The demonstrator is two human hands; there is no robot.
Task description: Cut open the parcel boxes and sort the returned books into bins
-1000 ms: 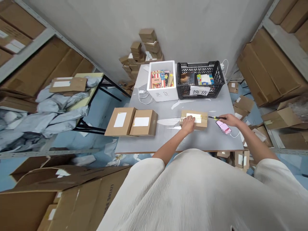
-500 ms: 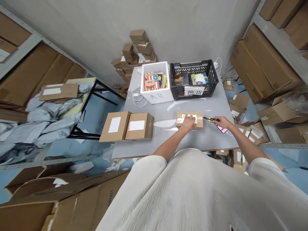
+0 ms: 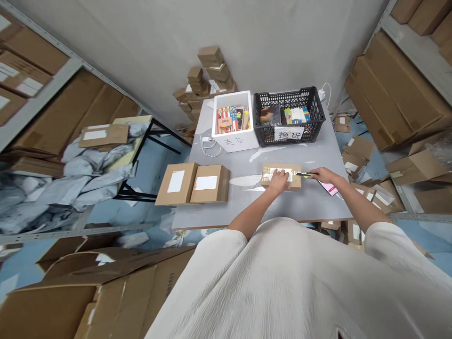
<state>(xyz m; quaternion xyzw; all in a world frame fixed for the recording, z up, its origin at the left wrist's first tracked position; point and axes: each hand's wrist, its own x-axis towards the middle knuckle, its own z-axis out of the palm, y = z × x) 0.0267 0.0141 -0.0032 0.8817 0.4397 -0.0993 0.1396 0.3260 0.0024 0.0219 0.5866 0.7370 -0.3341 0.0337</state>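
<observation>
A small taped cardboard box (image 3: 266, 182) with a white label lies on the grey table in front of me. My left hand (image 3: 280, 180) rests on top of it, fingers stretched over the label and tape. In my right hand (image 3: 323, 175) is a yellow and black utility knife (image 3: 306, 175), its front end at the box's right edge. Whether the blade touches the cardboard is too small to tell. A phone with a pink screen (image 3: 329, 188) lies just below my right hand.
Two labelled cartons (image 3: 176, 181) stand at the table's left edge. Behind are a white foam bin (image 3: 236, 140) of books and a black crate (image 3: 316, 126). Grey parcels (image 3: 81, 183) cover a side table; shelves of cartons flank both sides.
The knife has moved left, from just off the box to its right edge, and lies more level. My left hand stays on the box. The view has shifted slightly left.
</observation>
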